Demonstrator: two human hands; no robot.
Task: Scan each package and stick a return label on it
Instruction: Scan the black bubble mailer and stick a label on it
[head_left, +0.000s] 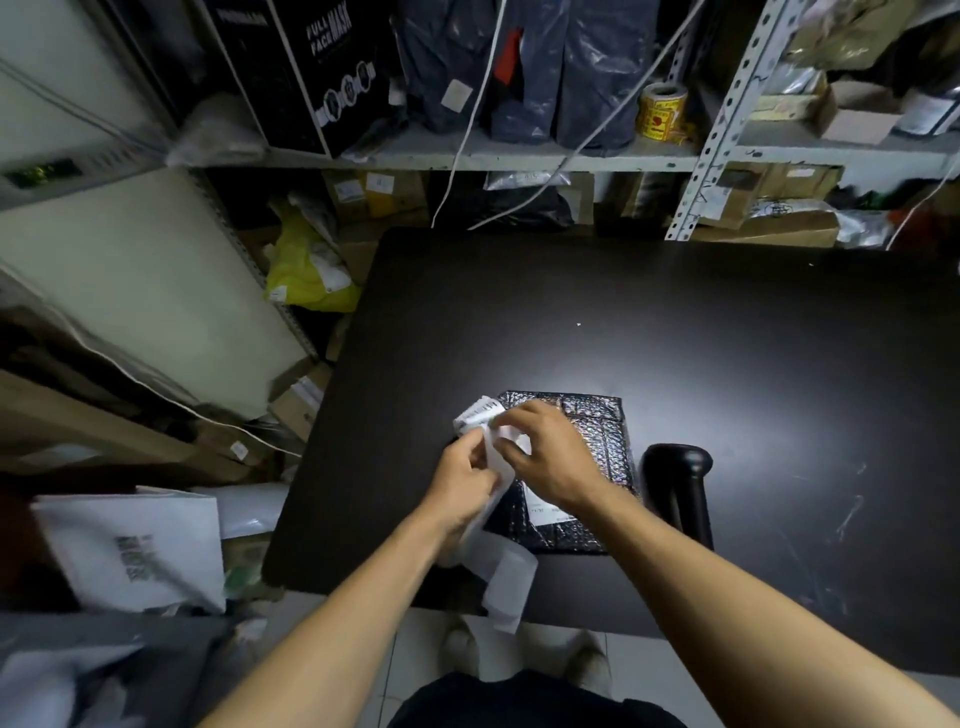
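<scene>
A black bubble-mailer package (597, 431) lies flat on the dark table (675, 338), a white shipping label on its near part. Over its left edge both hands work a strip of white labels (506, 566), whose loose backing hangs down past the table's front edge. My left hand (462, 483) pinches the strip from the left. My right hand (545, 457) pinches a white label at the strip's top end, above the package. A black handheld scanner (680, 488) rests on the table just right of the package.
Metal shelves (519, 150) behind the table hold dark bagged parcels, cardboard boxes and a yellow sticker roll (662, 111). White cables hang over the table's back edge. White mailers (135, 551), boxes and a yellow bag (306, 270) crowd the floor on the left.
</scene>
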